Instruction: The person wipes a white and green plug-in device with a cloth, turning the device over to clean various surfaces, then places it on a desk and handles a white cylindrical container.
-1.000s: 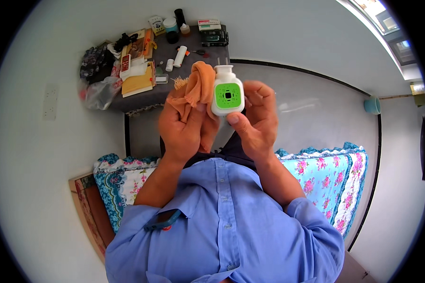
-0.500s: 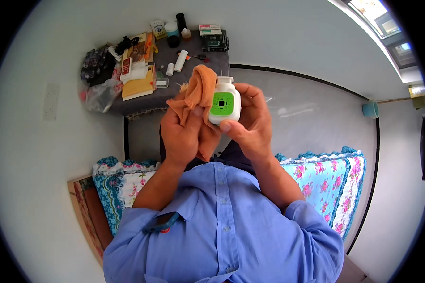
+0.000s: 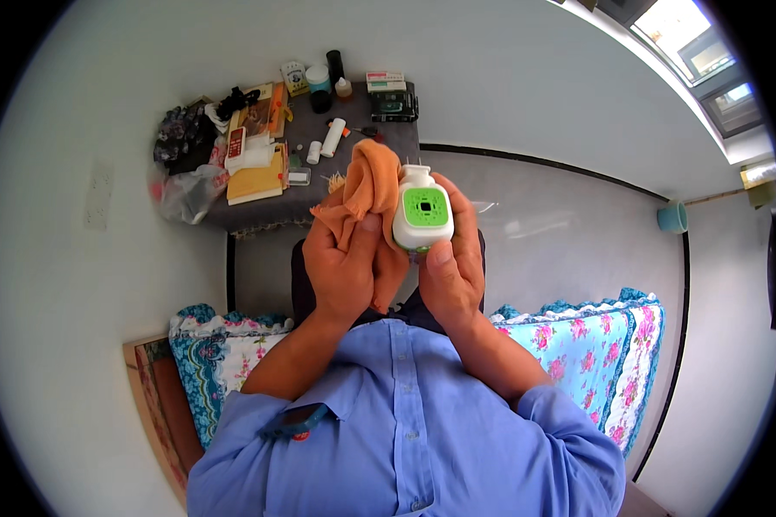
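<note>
Our right hand (image 3: 450, 274) is clamped around a small white device (image 3: 422, 217) with a green face, thumb pressed on its lower edge and fingers wrapped behind it, holding it upright in front of our chest. Our left hand (image 3: 345, 263) is closed on an orange cloth (image 3: 366, 185), the thumb pinning it against the fingers; the cloth bunches up above the hand and touches the device's left side. Both hands sit close together, just above our blue shirt (image 3: 405, 414). Beyond them stands a dark table (image 3: 388, 142) crowded with small things: a yellow book (image 3: 254, 183), a clear bag (image 3: 181, 194), a white tube (image 3: 333, 138) and a dark jar (image 3: 334, 65). Floral cushions (image 3: 578, 345) lie on either side of us, and a teal cup (image 3: 672, 217) stands on the floor well off to the right.
</note>
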### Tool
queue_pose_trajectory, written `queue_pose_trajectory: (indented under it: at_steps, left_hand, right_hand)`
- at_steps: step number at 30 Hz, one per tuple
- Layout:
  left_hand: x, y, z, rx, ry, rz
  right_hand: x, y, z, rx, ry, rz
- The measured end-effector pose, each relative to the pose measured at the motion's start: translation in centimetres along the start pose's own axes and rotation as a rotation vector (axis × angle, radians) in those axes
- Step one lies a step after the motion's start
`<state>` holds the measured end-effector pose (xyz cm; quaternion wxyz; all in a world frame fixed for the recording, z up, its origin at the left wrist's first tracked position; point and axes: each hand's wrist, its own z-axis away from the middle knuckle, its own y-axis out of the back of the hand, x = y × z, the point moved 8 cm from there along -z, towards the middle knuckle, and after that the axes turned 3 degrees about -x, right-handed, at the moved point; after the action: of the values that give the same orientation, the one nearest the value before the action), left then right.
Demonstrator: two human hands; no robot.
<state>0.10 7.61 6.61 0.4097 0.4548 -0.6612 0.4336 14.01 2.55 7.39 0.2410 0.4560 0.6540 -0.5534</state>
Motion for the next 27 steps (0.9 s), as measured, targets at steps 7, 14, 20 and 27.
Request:
queue_pose_trajectory:
  at_steps: [7, 14, 20, 27]
  left_hand:
    - [-0.3, -1.1, 2.1, -0.079, -0.061, -0.054]
    - [0.8, -0.4, -0.5, -0.013, -0.067, -0.013]
    - [0.1, -0.6, 1.0, -0.043, -0.011, -0.084]
    - [1.8, -0.4, 0.2, 0.007, -0.106, -0.046]
  right_hand:
    - [-0.1, 1.4, -1.7, 0.119, 0.052, 0.095]
    - [-1.0, 0.9, -0.8, 0.054, 0.173, 0.009]
    - [-0.9, 1.8, -2.1, 0.068, 0.064, -0.098]
    - [-0.3, 1.3, -1.8, 0.031, 0.019, 0.023]
